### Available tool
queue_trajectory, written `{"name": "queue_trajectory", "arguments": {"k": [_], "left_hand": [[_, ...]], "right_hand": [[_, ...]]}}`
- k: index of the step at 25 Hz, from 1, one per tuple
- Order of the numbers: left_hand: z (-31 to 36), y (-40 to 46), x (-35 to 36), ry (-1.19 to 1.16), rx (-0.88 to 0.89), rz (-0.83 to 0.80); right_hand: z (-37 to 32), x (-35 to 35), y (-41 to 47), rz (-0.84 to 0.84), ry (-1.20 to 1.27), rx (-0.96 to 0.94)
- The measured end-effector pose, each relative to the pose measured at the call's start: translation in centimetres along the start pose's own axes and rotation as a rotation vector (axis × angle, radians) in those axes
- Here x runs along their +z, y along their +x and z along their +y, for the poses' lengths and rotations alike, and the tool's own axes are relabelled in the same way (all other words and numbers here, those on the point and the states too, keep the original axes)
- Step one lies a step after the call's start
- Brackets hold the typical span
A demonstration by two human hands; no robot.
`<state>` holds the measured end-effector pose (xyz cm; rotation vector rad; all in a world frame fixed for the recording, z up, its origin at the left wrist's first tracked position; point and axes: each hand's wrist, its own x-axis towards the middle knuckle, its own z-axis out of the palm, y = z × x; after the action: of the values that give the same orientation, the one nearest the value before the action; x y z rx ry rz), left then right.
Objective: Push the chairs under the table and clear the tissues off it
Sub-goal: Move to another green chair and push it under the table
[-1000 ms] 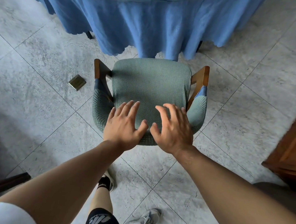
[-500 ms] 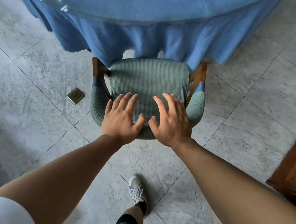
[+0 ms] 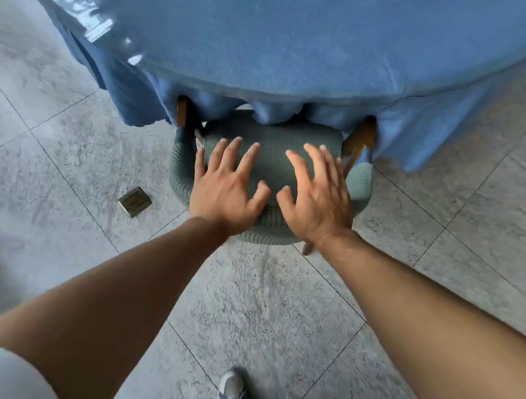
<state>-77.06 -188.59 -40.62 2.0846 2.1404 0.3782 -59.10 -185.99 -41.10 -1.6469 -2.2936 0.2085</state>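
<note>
Both hands, left hand (image 3: 226,194) and right hand (image 3: 318,203), lie flat with fingers spread wide on the back of the green chair (image 3: 274,154), gripping nothing. Since 1 second ago the seat has slid under the blue tablecloth (image 3: 276,33); this chair looks nearly done. I count 1 chair here, 2 dark chair parts at the right edge, 0 tissues in sight.
</note>
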Motion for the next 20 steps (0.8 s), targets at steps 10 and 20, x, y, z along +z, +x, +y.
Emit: {"name": "queue_trajectory", "arguments": {"k": [10, 20], "left_hand": [[-2.8, 10.8, 0.6, 0.063, 0.087, 0.126], [-3.7, 16.6, 1.1, 0.097, 0.123, 0.158]], "right_hand": [[0.7, 2.0, 10.6, 0.107, -0.043, -0.018], [2.0, 2.7, 16.2, 0.132, -0.047, -0.041]]}}
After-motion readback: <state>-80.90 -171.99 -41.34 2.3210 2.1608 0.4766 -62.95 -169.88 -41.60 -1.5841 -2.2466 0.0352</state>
